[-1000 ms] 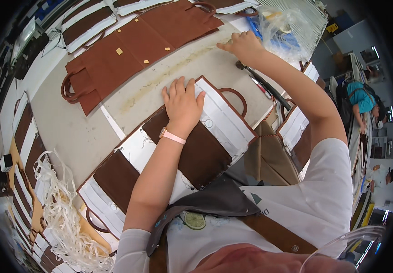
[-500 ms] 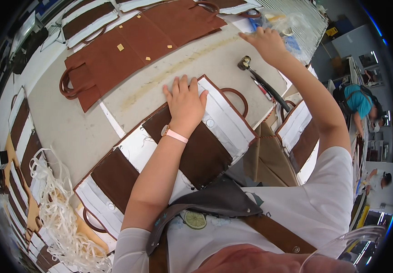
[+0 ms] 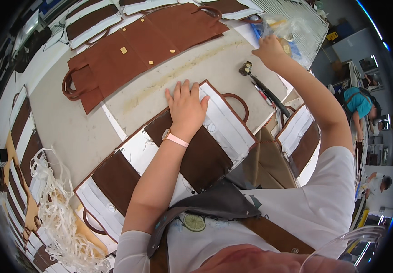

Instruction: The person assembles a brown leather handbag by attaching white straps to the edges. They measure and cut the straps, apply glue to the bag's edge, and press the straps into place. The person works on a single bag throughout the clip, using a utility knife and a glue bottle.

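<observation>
My left hand (image 3: 187, 110) lies flat, fingers spread, on an opened-out bag piece (image 3: 210, 152) with dark brown panels, white strips, reddish-brown edging and loop handles. Round snaps and loose threads show on it. My right hand (image 3: 273, 52) reaches far right, at the near edge of crumpled clear plastic bags (image 3: 292, 38). Its thumb stands apart from the bent fingers, and no held thing is visible; the fingertips are partly hidden. Near that hand rests a hammer (image 3: 265, 86) with a black handle, with thin pens (image 3: 261, 92) beside it.
A reddish-brown bag panel (image 3: 114, 63) with small yellowish patches lies across the far table. White ribbon strips (image 3: 60, 214) heap at the left. A tan bag (image 3: 273, 159) stands at my right side. Similar bag pieces (image 3: 94, 25) line the back. Other people (image 3: 360, 102) work far right.
My right hand has drawn back a little toward me and to the right, from over the plastic bags to their near edge. My left hand keeps its place on the bag piece.
</observation>
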The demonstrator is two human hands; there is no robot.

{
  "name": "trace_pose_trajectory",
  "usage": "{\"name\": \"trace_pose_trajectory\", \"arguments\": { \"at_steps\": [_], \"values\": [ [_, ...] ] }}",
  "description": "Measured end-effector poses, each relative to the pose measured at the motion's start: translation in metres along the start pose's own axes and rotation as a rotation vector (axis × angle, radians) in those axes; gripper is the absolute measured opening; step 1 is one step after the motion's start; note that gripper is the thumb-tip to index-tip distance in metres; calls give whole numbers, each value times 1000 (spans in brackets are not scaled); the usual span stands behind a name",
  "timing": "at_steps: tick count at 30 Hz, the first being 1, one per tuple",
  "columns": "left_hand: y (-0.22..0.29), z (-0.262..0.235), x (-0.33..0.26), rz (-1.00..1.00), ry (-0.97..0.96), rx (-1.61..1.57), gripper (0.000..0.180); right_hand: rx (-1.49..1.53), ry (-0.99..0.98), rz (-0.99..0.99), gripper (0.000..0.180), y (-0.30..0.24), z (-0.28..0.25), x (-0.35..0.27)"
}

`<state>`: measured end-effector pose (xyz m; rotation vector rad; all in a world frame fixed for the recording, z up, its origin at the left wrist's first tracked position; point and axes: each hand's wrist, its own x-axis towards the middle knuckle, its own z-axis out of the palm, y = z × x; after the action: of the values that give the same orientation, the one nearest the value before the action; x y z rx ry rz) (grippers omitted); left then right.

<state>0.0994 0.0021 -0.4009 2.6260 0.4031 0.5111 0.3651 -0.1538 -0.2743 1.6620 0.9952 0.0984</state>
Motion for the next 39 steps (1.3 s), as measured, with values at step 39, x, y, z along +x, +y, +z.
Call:
{"name": "trace_pose_trajectory", "arguments": {
  "at_steps": [39],
  "values": [
    [-2, 1, 0, -12, -8, 24, 52, 1185, -101, -124, 65, 6, -53, -46]
  ]
}}
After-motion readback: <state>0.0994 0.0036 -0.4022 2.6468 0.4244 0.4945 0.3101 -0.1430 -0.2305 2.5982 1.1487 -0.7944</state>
